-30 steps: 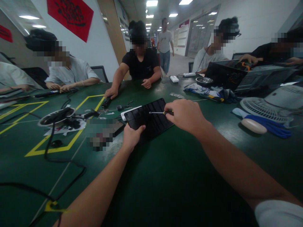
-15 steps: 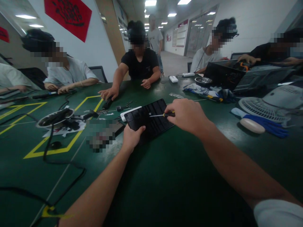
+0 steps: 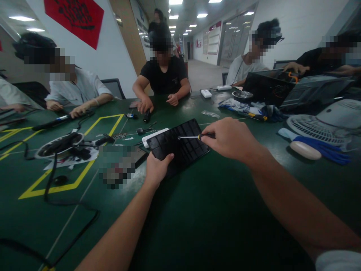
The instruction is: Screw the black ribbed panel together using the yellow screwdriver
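Note:
A flat black ribbed panel [image 3: 180, 145] lies on the green table [image 3: 197, 218] in front of me. My left hand [image 3: 156, 169] grips its near left corner, thumb on top. My right hand [image 3: 232, 140] is closed round a small screwdriver [image 3: 194, 137] with a black and yellow handle. Its metal shaft points left and its tip rests over the middle of the panel. A white device [image 3: 153, 136] lies just behind the panel's left end.
A round black-and-white device [image 3: 60, 145] with cables sits inside yellow tape lines at left. A white fan grille [image 3: 313, 128], a pink oval object [image 3: 305, 149] and a blue cloth [image 3: 327, 148] lie at right. Open laptops [image 3: 270, 88] stand behind. Several people sit round the table.
My right hand has drawn slightly right with the screwdriver. The person opposite pulled a hand back toward themselves. The view has swung a little, and the person walking in the corridor has moved away.

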Available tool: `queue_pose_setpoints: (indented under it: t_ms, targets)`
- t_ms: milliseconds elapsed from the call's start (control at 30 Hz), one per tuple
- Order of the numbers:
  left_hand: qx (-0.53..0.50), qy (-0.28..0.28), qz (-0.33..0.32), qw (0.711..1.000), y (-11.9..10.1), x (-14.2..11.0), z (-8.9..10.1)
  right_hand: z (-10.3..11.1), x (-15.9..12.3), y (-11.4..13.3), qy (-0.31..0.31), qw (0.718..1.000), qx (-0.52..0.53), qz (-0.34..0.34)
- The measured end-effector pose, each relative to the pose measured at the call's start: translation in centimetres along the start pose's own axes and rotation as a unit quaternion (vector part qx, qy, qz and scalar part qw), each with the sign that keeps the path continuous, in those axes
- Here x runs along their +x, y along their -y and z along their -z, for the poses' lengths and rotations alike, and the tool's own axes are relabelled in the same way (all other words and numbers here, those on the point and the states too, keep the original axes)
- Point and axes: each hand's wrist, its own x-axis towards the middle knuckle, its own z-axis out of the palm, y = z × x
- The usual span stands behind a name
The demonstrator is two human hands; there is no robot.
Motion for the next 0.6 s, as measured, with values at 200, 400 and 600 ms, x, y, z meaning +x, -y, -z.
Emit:
queue_pose_setpoints:
  t_ms: [200,400,600]
  targets:
    - [0.001,0.006,0.000,1.000,-0.03,-0.09,-0.07,-0.29,0.19,-0.07,0.008,1.000,-0.005,-0.011]
    - [0.010,0.002,-0.005,1.000,-0.36,-0.20,-0.08,-0.45,0.34,-0.07,0.008,1.000,-0.004,-0.011]
    - [0.003,0.001,0.005,1.000,-0.34,-0.24,-0.07,-0.54,0.38,0.05,0.009,1.000,0.002,-0.003]
